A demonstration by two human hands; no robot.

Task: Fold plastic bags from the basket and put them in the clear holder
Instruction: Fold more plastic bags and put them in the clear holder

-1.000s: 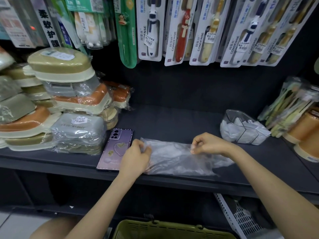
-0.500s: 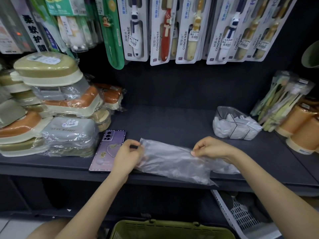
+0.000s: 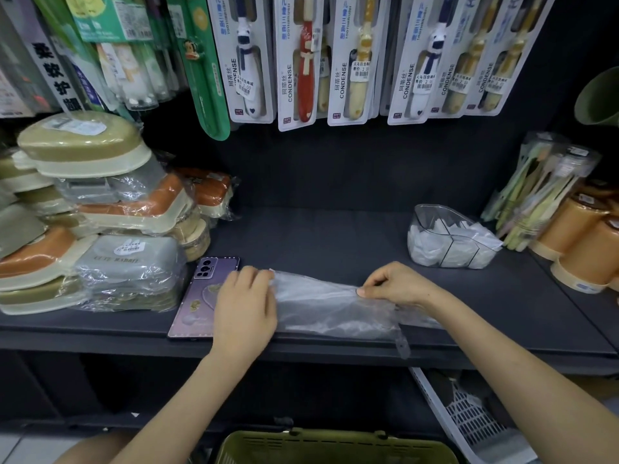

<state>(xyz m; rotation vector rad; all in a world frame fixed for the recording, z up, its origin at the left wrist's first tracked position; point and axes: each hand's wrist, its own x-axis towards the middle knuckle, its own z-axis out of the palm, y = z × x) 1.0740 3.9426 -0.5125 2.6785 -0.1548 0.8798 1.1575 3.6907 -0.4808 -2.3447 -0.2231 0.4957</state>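
A clear plastic bag lies folded lengthwise into a long strip on the dark shelf, near its front edge. My left hand grips the strip's left end with curled fingers. My right hand pinches the strip's upper edge toward the right; the bag's loose tail trails past it over the shelf edge. The clear holder stands at the back right of the shelf with several folded white bags inside. The green basket sits below at the frame's bottom edge; its contents are hidden.
A purple phone lies face down just left of my left hand. Wrapped soap boxes are stacked at the left. Toothbrush packs hang above. Orange cups and bundled toothbrushes crowd the right. A white crate sits below right.
Both hands have folded the bag's upper edge down, so it lies as a narrower, tauter strip. The hands stay at its two ends.
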